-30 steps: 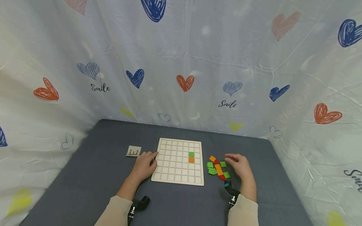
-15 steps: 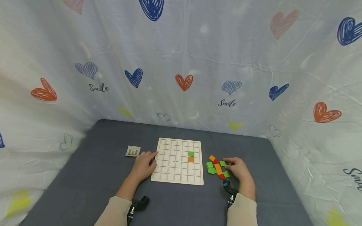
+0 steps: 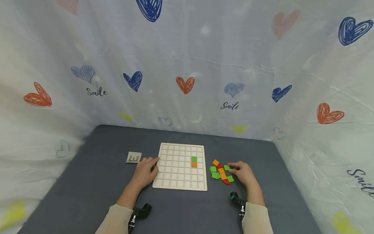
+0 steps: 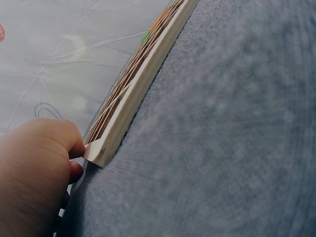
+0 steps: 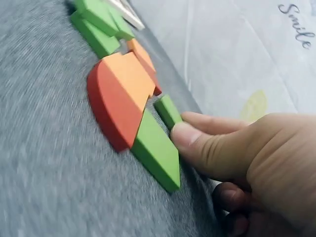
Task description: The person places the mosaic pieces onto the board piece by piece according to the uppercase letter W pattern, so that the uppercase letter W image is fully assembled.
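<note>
A pale wooden grid board (image 3: 175, 184) lies on the table, with one green square block (image 3: 194, 159) and one orange square block (image 3: 194, 164) set in its cells. My left hand (image 3: 145, 172) rests at the board's left side, its index finger and thumb touching the edge; in the left wrist view the fingertips meet the board's rim. Right of the board, my right hand (image 3: 243, 172) pinches a green block (image 5: 168, 110) between thumb and index finger, at the side of a loose pile. Close by lie another green block (image 5: 157, 150), a red curved block (image 5: 109, 106) and orange blocks (image 5: 127, 74).
More green blocks (image 3: 215, 175) sit on the pile's left side. A small card (image 3: 133, 157) printed with a grid pattern lies left of the board. Dark grey cloth (image 3: 181, 211) covers the table, and a white curtain (image 3: 204, 65) with hearts hangs behind.
My right hand has moved left to the green block at the pile's right side and closed thumb and finger on it. My left hand stays at the board's edge. The head view has shifted slightly.
</note>
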`<action>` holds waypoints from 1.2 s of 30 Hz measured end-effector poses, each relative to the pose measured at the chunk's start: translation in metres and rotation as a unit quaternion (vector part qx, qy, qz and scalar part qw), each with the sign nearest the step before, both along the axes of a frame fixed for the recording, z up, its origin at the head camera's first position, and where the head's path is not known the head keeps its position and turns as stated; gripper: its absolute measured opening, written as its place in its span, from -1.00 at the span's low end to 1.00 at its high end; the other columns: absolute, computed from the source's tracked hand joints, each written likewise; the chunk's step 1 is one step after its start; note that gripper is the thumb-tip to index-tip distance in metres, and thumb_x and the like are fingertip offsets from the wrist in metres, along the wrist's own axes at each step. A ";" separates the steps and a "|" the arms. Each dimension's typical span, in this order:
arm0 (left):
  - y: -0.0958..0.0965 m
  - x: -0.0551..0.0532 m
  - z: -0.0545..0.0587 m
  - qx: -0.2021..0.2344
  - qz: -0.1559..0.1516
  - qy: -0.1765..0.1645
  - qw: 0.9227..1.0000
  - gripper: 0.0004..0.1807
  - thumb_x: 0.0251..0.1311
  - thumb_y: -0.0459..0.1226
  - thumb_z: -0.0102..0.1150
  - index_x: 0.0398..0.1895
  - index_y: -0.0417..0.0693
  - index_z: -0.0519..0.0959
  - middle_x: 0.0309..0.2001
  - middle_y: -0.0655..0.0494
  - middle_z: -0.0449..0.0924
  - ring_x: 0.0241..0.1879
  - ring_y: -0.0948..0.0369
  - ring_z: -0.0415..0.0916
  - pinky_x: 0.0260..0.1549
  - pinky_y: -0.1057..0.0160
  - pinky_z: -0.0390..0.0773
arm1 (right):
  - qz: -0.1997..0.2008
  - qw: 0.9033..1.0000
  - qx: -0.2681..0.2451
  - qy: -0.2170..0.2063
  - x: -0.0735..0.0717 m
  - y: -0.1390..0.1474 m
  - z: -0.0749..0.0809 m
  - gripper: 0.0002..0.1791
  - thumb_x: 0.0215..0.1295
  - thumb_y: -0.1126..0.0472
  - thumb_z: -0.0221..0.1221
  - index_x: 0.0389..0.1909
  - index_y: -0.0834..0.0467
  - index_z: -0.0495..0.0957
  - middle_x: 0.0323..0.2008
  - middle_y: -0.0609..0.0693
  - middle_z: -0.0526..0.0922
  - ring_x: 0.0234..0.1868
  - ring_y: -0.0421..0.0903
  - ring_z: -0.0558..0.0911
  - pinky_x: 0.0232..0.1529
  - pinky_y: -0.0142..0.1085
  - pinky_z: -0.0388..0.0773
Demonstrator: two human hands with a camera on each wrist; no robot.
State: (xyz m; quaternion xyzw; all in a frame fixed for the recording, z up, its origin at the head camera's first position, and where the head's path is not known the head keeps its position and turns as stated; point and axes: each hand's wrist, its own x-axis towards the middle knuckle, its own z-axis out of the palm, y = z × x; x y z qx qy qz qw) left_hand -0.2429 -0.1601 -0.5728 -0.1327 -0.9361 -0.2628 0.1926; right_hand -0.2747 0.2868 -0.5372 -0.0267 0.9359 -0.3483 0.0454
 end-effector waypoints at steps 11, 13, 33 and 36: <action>-0.002 0.004 -0.004 0.009 0.000 -0.013 1.000 -0.59 0.28 -0.37 0.17 0.20 -0.20 0.66 -0.49 0.29 0.27 -0.46 0.26 0.10 -0.34 0.10 0.17 | -0.010 0.999 -0.038 -0.002 0.000 0.004 0.000 -0.64 0.41 0.20 0.29 0.18 0.20 0.69 0.09 0.23 0.64 0.07 0.19 0.59 0.11 0.15 0.47; -0.004 0.006 -0.006 0.007 0.006 -0.020 1.000 -0.58 0.29 -0.37 0.17 0.21 -0.19 0.65 -0.49 0.30 0.27 -0.46 0.25 0.11 -0.33 0.10 0.17 | -0.007 0.999 -0.050 -0.002 -0.001 0.001 0.002 -0.64 0.41 0.19 0.30 0.17 0.18 0.70 0.09 0.21 0.64 0.08 0.18 0.59 0.13 0.14 0.47; -0.001 -0.005 -0.004 -0.006 0.001 -0.039 0.999 -0.57 0.32 -0.35 0.17 0.25 -0.19 0.63 -0.48 0.25 0.30 -0.46 0.22 0.13 -0.33 0.10 0.17 | 0.001 0.989 -0.081 0.121 0.020 -0.072 0.061 -0.66 0.31 0.28 0.37 0.11 0.13 0.74 -0.39 -0.06 0.45 -0.44 -0.07 0.39 -0.42 -0.28 0.39; -0.001 -0.005 -0.003 -0.007 0.004 -0.041 0.999 -0.57 0.32 -0.35 0.16 0.25 -0.18 0.63 -0.48 0.25 0.30 -0.46 0.21 0.14 -0.32 0.09 0.17 | 0.010 0.986 -0.090 0.141 0.022 -0.086 0.061 -0.64 0.28 0.28 0.38 0.10 0.13 0.75 -0.41 -0.08 0.43 -0.47 -0.08 0.36 -0.44 -0.30 0.36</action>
